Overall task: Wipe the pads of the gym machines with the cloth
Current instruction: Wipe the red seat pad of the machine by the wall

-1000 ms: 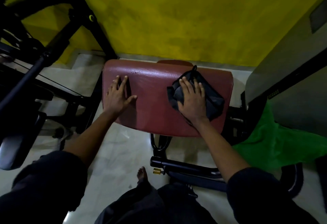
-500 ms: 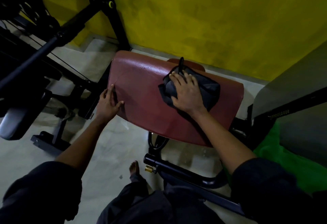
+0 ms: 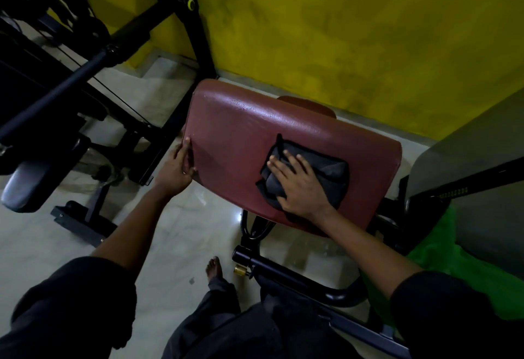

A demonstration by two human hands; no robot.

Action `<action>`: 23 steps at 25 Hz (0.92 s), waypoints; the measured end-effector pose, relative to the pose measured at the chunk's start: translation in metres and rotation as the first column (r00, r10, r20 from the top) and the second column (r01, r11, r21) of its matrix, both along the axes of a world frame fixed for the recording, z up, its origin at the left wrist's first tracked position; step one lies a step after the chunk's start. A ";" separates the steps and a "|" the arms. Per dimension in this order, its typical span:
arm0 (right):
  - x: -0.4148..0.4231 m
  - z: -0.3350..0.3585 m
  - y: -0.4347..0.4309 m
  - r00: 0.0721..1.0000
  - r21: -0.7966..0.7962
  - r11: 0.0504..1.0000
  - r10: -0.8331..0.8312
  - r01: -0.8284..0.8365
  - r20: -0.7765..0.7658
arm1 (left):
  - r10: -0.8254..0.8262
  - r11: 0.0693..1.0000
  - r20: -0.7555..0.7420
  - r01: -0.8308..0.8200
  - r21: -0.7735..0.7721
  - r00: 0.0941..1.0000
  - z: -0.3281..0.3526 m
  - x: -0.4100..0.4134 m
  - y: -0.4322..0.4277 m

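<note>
A wide maroon padded seat [image 3: 255, 137] of a gym machine fills the middle of the view. A dark crumpled cloth [image 3: 329, 171] lies on its right half. My right hand [image 3: 297, 185] presses flat on the cloth with fingers spread and straight. My left hand [image 3: 178, 168] rests against the pad's near-left edge, fingers straight along the rim. A second, smaller maroon pad [image 3: 306, 104] peeks out behind the big one.
Black machine bars and cables [image 3: 85, 75] cross the upper left, with a black roller pad [image 3: 28, 188] at the left edge. A black frame tube [image 3: 297, 279] runs under the seat. A green cloth [image 3: 442, 268] lies on the right. Yellow wall behind; my bare foot [image 3: 214, 268] is on the pale floor.
My right hand has drawn the cloth toward the pad's near right side. My left hand slid from the pad's top to its left edge. The view has shifted right.
</note>
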State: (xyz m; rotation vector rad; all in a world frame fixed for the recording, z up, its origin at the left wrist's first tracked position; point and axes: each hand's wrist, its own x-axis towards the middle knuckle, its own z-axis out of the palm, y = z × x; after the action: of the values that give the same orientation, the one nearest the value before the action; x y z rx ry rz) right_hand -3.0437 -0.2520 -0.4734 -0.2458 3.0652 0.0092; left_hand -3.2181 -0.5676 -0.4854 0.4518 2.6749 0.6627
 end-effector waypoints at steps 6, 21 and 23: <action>0.032 -0.014 0.023 0.934 0.101 0.938 0.311 -0.331 0.174 | 0.143 0.983 0.043 -0.147 0.114 0.989 0.016 0.006 -0.008; -0.003 -0.032 -0.054 0.863 0.090 0.884 0.421 -0.460 0.280 | 0.187 0.935 0.279 -0.258 0.242 0.942 0.018 -0.014 -0.034; -0.015 -0.039 -0.084 0.848 0.081 0.876 0.431 -0.475 0.307 | 0.248 0.897 0.333 -0.346 0.277 0.910 0.022 -0.020 -0.035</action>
State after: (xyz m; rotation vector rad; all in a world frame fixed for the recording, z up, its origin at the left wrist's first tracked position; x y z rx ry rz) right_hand -3.0590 -0.3364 -0.5123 -0.8764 2.6329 0.2163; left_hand -3.2379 -0.6028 -0.4633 0.0079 2.3739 1.1828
